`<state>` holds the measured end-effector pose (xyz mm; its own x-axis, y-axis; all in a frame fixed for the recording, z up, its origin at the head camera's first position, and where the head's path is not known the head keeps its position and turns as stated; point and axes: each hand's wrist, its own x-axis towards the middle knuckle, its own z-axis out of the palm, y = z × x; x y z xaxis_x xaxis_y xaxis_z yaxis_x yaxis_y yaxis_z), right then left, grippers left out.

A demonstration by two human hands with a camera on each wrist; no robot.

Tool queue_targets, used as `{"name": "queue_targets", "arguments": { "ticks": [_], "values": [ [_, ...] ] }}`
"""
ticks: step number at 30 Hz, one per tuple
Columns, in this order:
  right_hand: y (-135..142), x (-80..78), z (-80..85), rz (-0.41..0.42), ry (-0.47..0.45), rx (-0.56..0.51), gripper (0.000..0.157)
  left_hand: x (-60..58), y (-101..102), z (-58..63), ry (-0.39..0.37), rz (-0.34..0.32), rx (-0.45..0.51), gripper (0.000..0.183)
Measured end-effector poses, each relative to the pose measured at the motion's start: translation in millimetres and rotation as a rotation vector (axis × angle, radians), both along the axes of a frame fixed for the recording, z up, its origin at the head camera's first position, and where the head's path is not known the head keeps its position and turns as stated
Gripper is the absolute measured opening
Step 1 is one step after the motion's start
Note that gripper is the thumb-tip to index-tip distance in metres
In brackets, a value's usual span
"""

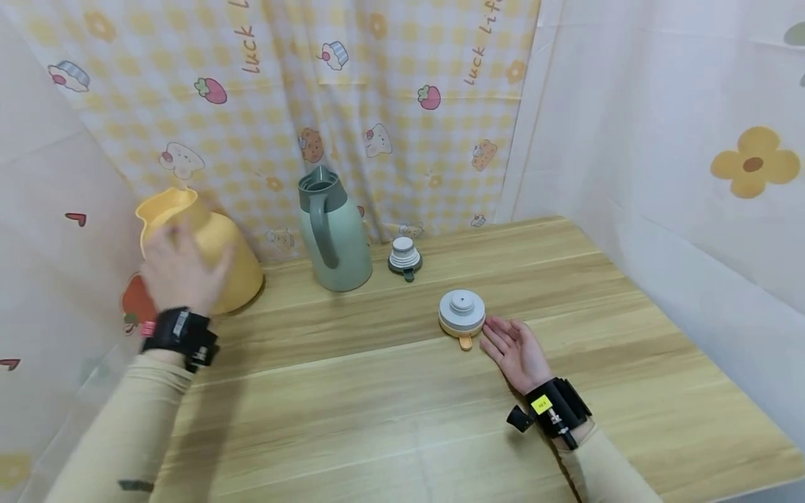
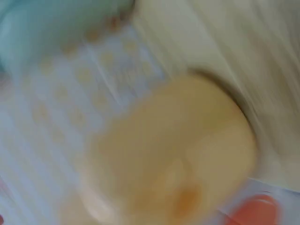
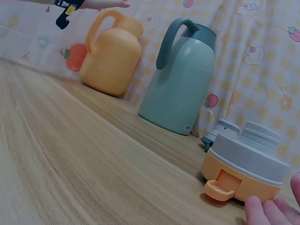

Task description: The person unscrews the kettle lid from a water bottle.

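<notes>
A yellow jug (image 1: 235,262) without its lid stands at the back left of the wooden table (image 1: 377,405). My left hand (image 1: 181,262) hovers just over its handle side with fingers spread and holds nothing. The left wrist view is blurred and shows mostly the yellow jug (image 2: 173,154). A yellow-and-grey lid (image 1: 462,314) lies in the middle of the table. My right hand (image 1: 512,349) rests flat on the wood just to its right, fingers relaxed, tips close to the lid (image 3: 246,166). In the right wrist view my fingertips (image 3: 262,212) show at the bottom edge.
A green jug (image 1: 333,234) with a dark handle stands right of the yellow one, its own grey-green lid (image 1: 404,257) beside it. Patterned curtains close in the back, left and right sides. The table's front half is bare wood.
</notes>
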<state>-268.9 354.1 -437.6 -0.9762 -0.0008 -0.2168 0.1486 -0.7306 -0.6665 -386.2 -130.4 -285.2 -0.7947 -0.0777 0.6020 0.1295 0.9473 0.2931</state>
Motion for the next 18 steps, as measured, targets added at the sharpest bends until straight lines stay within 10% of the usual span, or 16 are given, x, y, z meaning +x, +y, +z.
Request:
{"name": "queue_targets", "arguments": {
  "ticks": [4,9,14,18],
  "values": [
    [-0.1,1.4,3.0,0.000,-0.005,-0.004,0.045,12.5,78.1,-24.4,0.050,-0.248,-0.036,0.089],
    [0.9,5.2,5.8,0.002,-0.018,0.000,0.039,22.3,178.1,-60.0,-0.270,-0.566,0.054,0.107],
    [-3.3,7.7,4.1,0.013,-0.024,0.017,0.041,25.8,243.3,-97.5,-0.570,-0.710,0.134,0.110],
    [-4.6,8.9,3.8,0.004,-0.015,0.036,0.041,20.7,277.9,-119.0,-0.627,-0.776,0.125,0.108]
  ]
}}
